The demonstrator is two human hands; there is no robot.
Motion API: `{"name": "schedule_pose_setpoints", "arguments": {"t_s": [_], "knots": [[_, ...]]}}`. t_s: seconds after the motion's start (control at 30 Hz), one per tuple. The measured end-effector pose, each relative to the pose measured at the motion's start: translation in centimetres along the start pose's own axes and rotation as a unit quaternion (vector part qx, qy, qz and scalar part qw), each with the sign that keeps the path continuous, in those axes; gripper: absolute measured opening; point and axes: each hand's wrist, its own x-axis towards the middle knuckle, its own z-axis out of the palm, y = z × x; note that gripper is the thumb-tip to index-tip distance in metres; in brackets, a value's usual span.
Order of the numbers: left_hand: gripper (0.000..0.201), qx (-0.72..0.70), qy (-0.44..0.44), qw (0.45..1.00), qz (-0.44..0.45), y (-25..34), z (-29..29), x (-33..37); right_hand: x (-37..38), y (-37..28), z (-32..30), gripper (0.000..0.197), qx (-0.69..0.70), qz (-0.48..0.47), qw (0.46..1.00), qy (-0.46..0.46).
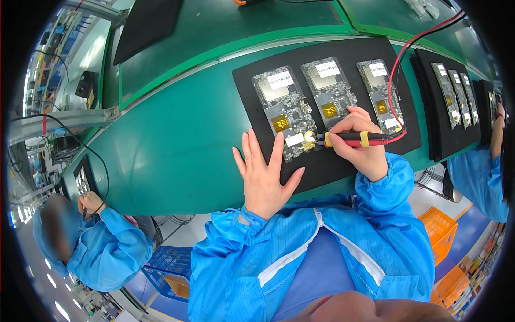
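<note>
Three circuit boards lie in a row on a black mat (410, 121): a left board (292, 110), a middle board (325, 83) and a right board (377, 86). Each carries a white label. My right hand (365, 153) grips a pair of test probes (373, 139), one black and one red, bound with yellow tape. Their tips meet or nearly meet a shiny round part (309, 137) low on the left board. Fingers spread, my left hand (264, 182) rests flat beside that board's lower left edge, holding nothing.
Red and black leads (390, 80) run from the probes to the upper right. The table is green (166, 155). More boards (448, 99) lie on mats at right. People in blue work on both sides. A blue crate (169, 263) and an orange crate (437, 233) stand below.
</note>
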Motion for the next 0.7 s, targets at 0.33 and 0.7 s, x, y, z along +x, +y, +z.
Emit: {"name": "schedule_pose_setpoints", "arguments": {"t_s": [0.33, 0.7], "knots": [[0.09, -0.014, 0.028, 1.0, 0.005, -0.46, 0.19, -0.32, -0.03, -0.28, 0.41, 0.011, -0.035, -0.035, 0.998, 0.024], [0.091, -0.018, 0.033, 0.999, 0.005, -0.16, -0.23, -0.26, 0.12, -0.23, 0.49, 0.014, -0.039, -0.061, 0.996, 0.06]]}}
